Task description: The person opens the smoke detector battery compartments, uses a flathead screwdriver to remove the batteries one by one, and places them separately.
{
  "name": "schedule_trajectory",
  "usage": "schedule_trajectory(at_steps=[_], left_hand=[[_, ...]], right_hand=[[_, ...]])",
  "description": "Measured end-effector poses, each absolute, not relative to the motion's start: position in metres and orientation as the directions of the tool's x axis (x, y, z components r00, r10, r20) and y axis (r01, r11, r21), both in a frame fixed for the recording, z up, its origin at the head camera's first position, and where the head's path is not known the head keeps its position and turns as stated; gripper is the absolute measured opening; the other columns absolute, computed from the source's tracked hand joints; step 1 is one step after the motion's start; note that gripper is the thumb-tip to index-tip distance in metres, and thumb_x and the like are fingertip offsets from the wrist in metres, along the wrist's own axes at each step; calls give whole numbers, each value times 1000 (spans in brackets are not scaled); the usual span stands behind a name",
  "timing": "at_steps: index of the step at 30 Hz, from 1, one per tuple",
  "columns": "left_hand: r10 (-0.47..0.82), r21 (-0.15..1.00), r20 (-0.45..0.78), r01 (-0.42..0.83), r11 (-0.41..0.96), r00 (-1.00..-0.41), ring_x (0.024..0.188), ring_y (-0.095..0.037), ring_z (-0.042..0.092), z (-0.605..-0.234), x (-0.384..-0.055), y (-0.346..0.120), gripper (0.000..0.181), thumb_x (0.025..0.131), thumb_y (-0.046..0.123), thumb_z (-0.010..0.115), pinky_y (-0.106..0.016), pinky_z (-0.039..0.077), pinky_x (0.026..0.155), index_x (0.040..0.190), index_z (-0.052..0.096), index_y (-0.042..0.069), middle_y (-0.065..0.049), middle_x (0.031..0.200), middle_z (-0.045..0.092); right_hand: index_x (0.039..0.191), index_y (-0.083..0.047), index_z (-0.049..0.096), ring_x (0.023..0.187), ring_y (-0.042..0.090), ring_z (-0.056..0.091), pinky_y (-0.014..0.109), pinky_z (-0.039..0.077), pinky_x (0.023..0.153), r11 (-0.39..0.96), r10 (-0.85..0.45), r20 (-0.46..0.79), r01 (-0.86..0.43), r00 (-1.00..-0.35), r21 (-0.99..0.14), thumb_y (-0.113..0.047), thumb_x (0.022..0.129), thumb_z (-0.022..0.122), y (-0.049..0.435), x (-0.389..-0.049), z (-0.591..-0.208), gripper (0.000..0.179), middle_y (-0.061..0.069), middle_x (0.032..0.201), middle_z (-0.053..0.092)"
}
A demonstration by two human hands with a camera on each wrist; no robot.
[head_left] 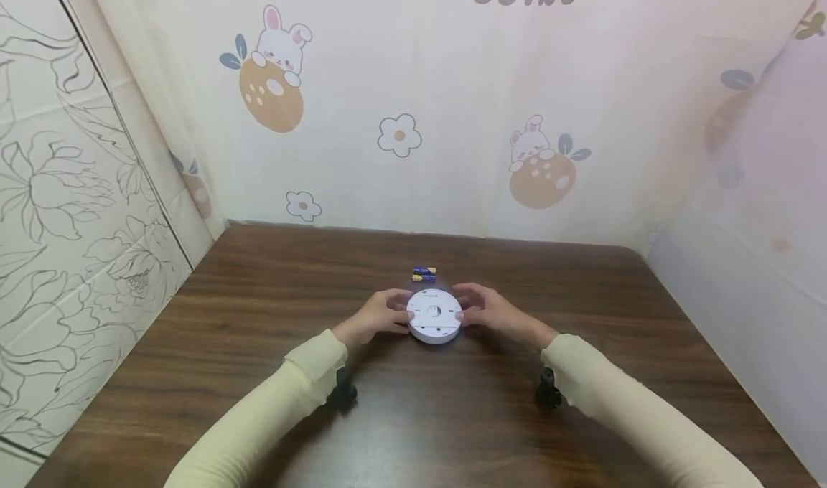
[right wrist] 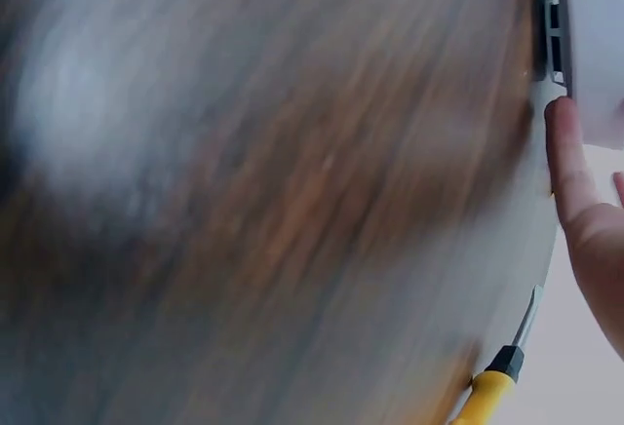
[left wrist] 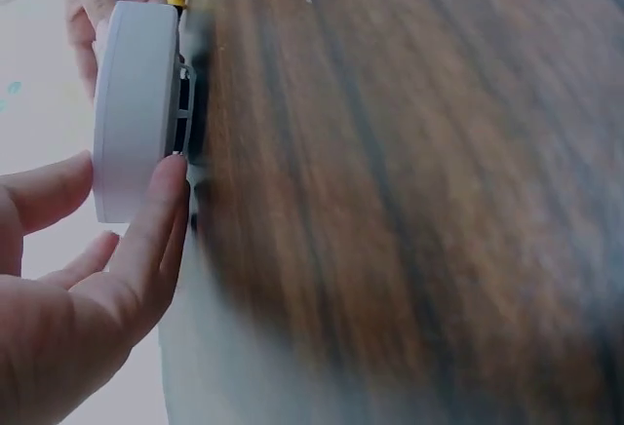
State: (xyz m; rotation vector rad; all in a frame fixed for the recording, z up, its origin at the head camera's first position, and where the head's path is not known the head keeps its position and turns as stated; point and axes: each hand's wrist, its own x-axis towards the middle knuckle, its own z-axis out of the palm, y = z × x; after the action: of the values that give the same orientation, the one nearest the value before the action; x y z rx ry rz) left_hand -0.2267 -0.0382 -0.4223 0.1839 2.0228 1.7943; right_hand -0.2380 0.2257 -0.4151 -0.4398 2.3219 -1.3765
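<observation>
A round white smoke detector [head_left: 434,335] is held between both hands, its flat backplate facing up. My left hand [head_left: 380,311] grips its left edge, thumb on the top face and fingers at the side and underneath. From the right, my right hand [head_left: 496,312] holds the opposite edge with its thumb on top. In the left wrist view the detector [left wrist: 136,113] stands edge-on, with a slotted vent part on its table-facing side. The right wrist view catches only part of the detector [right wrist: 597,45], with a finger [right wrist: 570,162] against it.
Two blue and yellow batteries [head_left: 424,274] lie just behind the detector on the brown wooden table [head_left: 310,258]. A screwdriver [right wrist: 497,381] with a yellow and black handle shows in the right wrist view. A printed curtain [head_left: 452,179] hangs along the back edge.
</observation>
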Motion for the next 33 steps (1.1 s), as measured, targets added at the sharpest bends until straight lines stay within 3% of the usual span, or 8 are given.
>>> schedule_trajectory(at_steps=[6, 10, 21, 33], left_hand=[[365, 958, -285, -266, 103, -886, 98, -36, 64, -421, -226, -36, 45, 90, -4, 60, -40, 57, 79, 130, 44, -16, -29, 109, 62], [363, 954, -297, -294, 65, -883, 97, -37, 65, -422, -227, -36, 43, 90, -5, 59, -42, 57, 79, 129, 44, -18, -28, 105, 64], [373, 944, -312, -330, 16, -874, 95, -34, 65, -420, -224, -39, 44, 90, -4, 60, -43, 56, 82, 130, 44, -15, -26, 106, 62], [375, 886, -375, -446, -124, -848, 107, -36, 60, -413, -225, -43, 50, 93, -3, 57, -45, 56, 82, 139, 41, -3, -26, 121, 55]], right_hand=[[141, 6, 36, 103, 29, 62, 41, 53, 89, 305, -416, -335, 218, -845, -927, -15, 90, 68, 224, -237, -416, 64, 26, 125, 51], [140, 9, 35, 99, 26, 63, 41, 53, 88, 228, -416, -375, 305, -828, -925, -9, 91, 65, 224, -236, -416, 61, 26, 127, 48], [141, 7, 34, 101, 26, 61, 41, 51, 91, 196, -399, -382, 330, -833, -923, -9, 91, 65, 220, -232, -410, 61, 26, 132, 45], [140, 3, 38, 100, 28, 62, 45, 51, 92, 160, -363, -356, 318, -861, -934, -9, 88, 69, 213, -231, -404, 62, 24, 127, 52]])
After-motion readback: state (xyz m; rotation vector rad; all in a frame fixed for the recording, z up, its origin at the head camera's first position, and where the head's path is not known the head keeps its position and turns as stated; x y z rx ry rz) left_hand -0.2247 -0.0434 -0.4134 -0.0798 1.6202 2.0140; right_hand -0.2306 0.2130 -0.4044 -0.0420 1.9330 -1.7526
